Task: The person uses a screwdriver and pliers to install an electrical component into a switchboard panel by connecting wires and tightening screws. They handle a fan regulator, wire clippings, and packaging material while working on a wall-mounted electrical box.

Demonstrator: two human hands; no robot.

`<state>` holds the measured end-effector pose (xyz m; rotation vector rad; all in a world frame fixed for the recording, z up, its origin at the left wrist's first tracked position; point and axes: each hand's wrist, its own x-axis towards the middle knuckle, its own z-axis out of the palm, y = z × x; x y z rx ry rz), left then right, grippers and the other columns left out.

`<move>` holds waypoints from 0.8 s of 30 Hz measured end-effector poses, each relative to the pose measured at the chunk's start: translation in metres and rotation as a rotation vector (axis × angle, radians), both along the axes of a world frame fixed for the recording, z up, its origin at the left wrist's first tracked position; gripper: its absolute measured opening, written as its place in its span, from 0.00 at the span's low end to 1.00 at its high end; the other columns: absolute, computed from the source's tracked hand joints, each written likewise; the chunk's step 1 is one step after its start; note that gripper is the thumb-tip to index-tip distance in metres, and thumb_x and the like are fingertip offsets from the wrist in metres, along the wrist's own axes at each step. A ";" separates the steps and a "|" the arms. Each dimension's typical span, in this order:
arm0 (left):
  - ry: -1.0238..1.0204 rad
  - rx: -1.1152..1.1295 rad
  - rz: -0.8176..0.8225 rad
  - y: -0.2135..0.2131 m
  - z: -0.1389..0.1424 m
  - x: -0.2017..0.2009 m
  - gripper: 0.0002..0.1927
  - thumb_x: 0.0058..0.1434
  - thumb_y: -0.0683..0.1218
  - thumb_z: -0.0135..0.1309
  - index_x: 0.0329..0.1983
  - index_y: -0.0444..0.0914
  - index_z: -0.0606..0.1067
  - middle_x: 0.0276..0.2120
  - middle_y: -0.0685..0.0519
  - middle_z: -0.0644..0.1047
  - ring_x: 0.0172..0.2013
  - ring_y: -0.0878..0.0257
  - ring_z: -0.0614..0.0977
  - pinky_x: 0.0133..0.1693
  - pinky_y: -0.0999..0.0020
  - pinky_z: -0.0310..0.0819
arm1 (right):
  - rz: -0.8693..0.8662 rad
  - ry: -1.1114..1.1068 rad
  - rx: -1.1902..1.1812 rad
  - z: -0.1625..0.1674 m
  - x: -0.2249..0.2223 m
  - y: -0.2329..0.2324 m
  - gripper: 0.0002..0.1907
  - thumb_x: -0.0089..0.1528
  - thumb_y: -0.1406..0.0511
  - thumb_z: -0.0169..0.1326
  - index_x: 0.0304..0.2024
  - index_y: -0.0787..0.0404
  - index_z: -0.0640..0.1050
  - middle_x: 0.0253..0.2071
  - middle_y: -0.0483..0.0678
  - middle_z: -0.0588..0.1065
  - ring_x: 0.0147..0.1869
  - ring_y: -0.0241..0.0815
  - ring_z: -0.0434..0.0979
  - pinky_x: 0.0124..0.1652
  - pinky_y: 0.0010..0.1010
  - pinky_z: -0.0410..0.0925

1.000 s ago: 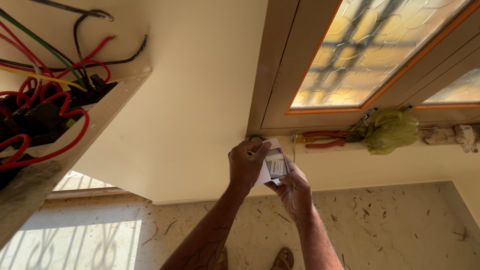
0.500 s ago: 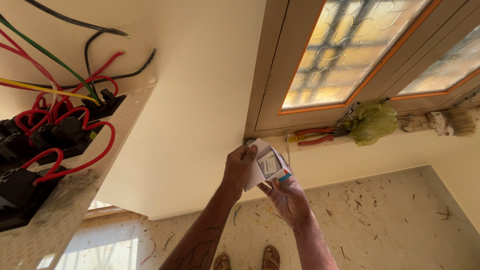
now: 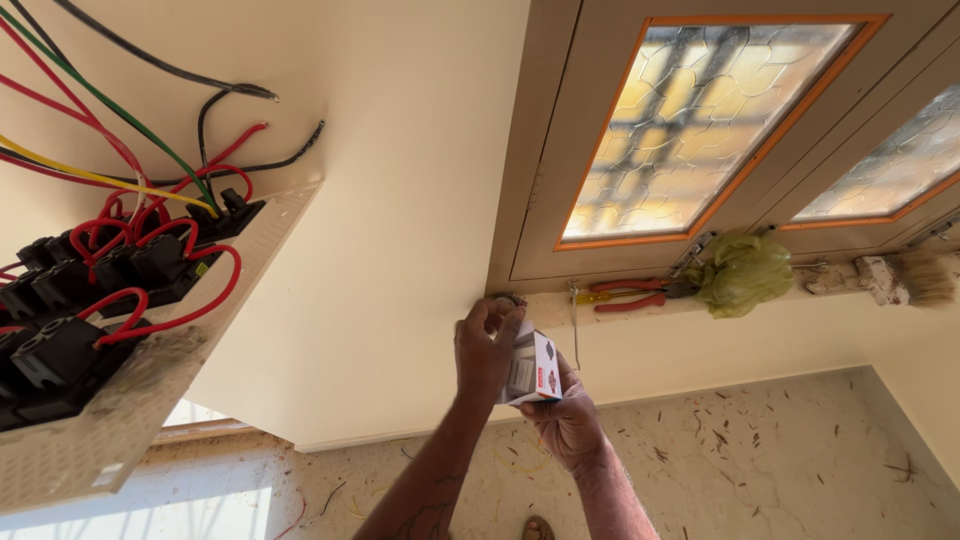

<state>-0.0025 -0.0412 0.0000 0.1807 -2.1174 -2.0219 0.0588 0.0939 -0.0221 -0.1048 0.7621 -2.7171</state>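
Both my hands hold a small white cardboard box (image 3: 537,369) with a red mark on its side, in front of a cream wall below a window sill. My left hand (image 3: 484,350) grips the box from the top and left, fingers curled over its upper edge. Under the box, my right hand (image 3: 566,422) cups it from below with the palm. The box's top end is hidden behind my left fingers, so I cannot tell whether it is open.
An open switch plate (image 3: 150,385) with black switch backs and red, green, yellow and black wires (image 3: 150,180) hangs at the left. On the sill lie red-handled pliers (image 3: 622,297), a green plastic bag (image 3: 745,272) and a paint brush (image 3: 905,278). Patterned-glass windows (image 3: 690,120) stand above.
The view has swung so the switch plate looms larger at left. My left hand has slid over the top of the box, which now shows its side rather than its face.
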 end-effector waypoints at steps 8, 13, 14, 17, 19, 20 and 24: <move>-0.389 0.599 -0.187 0.006 0.003 0.015 0.23 0.68 0.60 0.40 0.58 0.46 0.75 0.47 0.50 0.80 0.44 0.56 0.83 0.45 0.60 0.80 | -0.215 0.163 0.834 0.048 -0.009 0.004 0.57 0.42 0.68 0.71 0.73 0.57 0.60 0.58 0.52 0.75 0.57 0.44 0.78 0.52 0.35 0.76; -0.393 1.135 -0.470 0.002 0.010 0.020 0.31 0.70 0.64 0.37 0.58 0.35 0.72 0.47 0.44 0.80 0.47 0.56 0.83 0.49 0.60 0.82 | -0.347 0.427 1.293 0.083 -0.007 0.008 0.52 0.47 0.52 0.72 0.70 0.58 0.66 0.60 0.51 0.73 0.56 0.41 0.77 0.43 0.36 0.76; -0.399 1.167 -0.510 0.002 0.008 0.021 0.33 0.70 0.65 0.37 0.58 0.34 0.72 0.47 0.43 0.80 0.47 0.56 0.84 0.49 0.61 0.82 | -0.347 0.445 1.329 0.088 -0.008 0.008 0.51 0.47 0.51 0.71 0.69 0.58 0.67 0.60 0.50 0.73 0.55 0.41 0.77 0.42 0.35 0.76; -0.359 1.335 -0.624 0.005 -0.001 0.023 0.33 0.72 0.66 0.38 0.59 0.34 0.72 0.47 0.45 0.79 0.46 0.56 0.83 0.50 0.59 0.80 | -0.338 0.477 1.413 0.097 -0.008 0.009 0.49 0.47 0.49 0.71 0.67 0.58 0.70 0.60 0.49 0.73 0.51 0.40 0.77 0.39 0.32 0.78; -0.391 1.354 -0.598 0.008 -0.006 0.025 0.32 0.70 0.66 0.38 0.57 0.36 0.72 0.45 0.46 0.79 0.45 0.56 0.83 0.49 0.58 0.80 | -0.314 0.476 1.435 0.100 -0.008 0.009 0.47 0.47 0.49 0.71 0.66 0.57 0.72 0.58 0.48 0.75 0.49 0.39 0.77 0.38 0.29 0.79; -0.407 1.362 -0.585 0.009 -0.008 0.024 0.32 0.69 0.66 0.38 0.57 0.36 0.73 0.45 0.47 0.80 0.45 0.56 0.83 0.49 0.57 0.80 | -0.333 0.470 1.412 0.101 -0.007 0.009 0.47 0.47 0.50 0.72 0.65 0.58 0.72 0.57 0.49 0.75 0.48 0.39 0.78 0.36 0.28 0.79; -0.458 1.308 -0.518 0.014 -0.012 0.023 0.29 0.71 0.62 0.38 0.58 0.35 0.73 0.46 0.46 0.80 0.47 0.57 0.83 0.50 0.58 0.80 | -0.386 0.477 1.329 0.108 -0.001 0.011 0.42 0.48 0.57 0.70 0.64 0.60 0.72 0.57 0.50 0.74 0.47 0.38 0.79 0.34 0.31 0.78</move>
